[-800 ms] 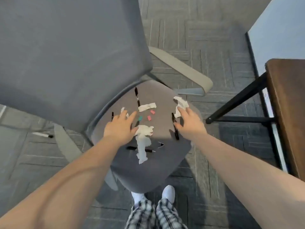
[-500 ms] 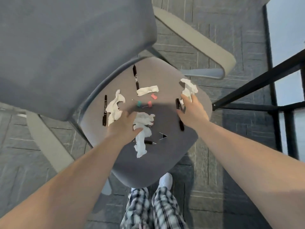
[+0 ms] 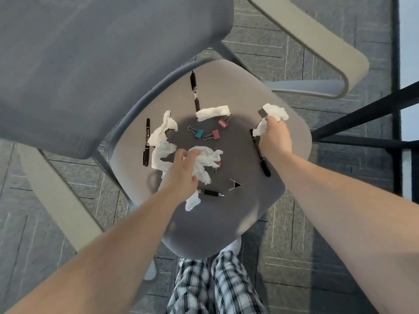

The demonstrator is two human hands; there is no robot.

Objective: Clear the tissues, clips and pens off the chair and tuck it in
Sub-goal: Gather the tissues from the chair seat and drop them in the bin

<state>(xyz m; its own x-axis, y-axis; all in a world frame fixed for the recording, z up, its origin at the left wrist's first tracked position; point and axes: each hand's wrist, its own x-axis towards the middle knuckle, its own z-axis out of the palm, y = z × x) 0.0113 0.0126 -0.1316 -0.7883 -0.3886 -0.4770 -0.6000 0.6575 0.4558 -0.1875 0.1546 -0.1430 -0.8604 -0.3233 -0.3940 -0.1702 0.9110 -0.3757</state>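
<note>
The grey chair seat (image 3: 226,223) holds scattered items. My left hand (image 3: 181,175) grips a crumpled white tissue (image 3: 206,159) at the seat's middle. My right hand (image 3: 274,139) is closed on another white tissue (image 3: 275,112) at the seat's right edge, over a black pen (image 3: 264,164). A long tissue (image 3: 161,141) lies left, a rolled tissue (image 3: 212,112) further back. Black pens lie at the left (image 3: 147,141), the back (image 3: 194,91) and the front (image 3: 210,192). Pink (image 3: 215,134) and teal (image 3: 199,133) binder clips sit mid-seat, a black clip (image 3: 234,184) nearer me.
The chair's backrest (image 3: 102,64) fills the upper left. Grey armrests run at the left (image 3: 56,196) and upper right (image 3: 317,39). Black table legs (image 3: 362,109) stand to the right. Grey carpet tiles surround the chair; my plaid trousers (image 3: 215,284) are below the seat.
My left hand moved from the left tissue to the middle tissue and closed on it. My right hand closed on the right tissue and lifted it. The view shifted closer over the seat.
</note>
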